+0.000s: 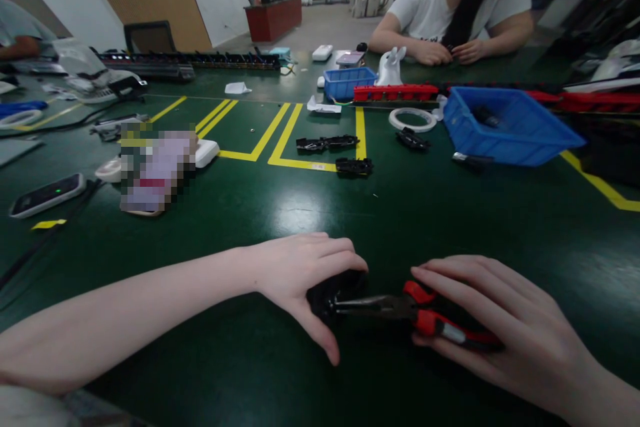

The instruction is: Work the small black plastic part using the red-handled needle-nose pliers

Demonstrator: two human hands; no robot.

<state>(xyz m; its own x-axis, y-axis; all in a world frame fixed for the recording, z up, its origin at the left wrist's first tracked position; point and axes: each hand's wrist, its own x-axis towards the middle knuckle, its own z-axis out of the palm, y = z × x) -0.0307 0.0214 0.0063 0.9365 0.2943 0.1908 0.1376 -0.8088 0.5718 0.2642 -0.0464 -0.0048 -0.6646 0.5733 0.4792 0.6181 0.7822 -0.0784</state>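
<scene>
Near the front of the dark green table, my left hand (315, 273) is closed around a small black part (320, 297), with the thumb low and the fingers over its top. Part of that piece is hidden under the fingers. My right hand (505, 320) is wrapped round the red handles of needle-nose pliers (425, 313). The pliers point left and their metal tips meet the black part; whether the jaws grip it I cannot tell. Further back lie black plastic pieces (327, 143) and one more black piece (354, 166) beside the yellow tape lines.
A large blue bin (515, 140) stands at right, near a roll of white tape (413, 120). A smaller blue basket (350, 82) and a white rabbit figure (391, 67) are behind. Phones (49, 195) and a cable lie at left. Another person (455, 20) sits across the table.
</scene>
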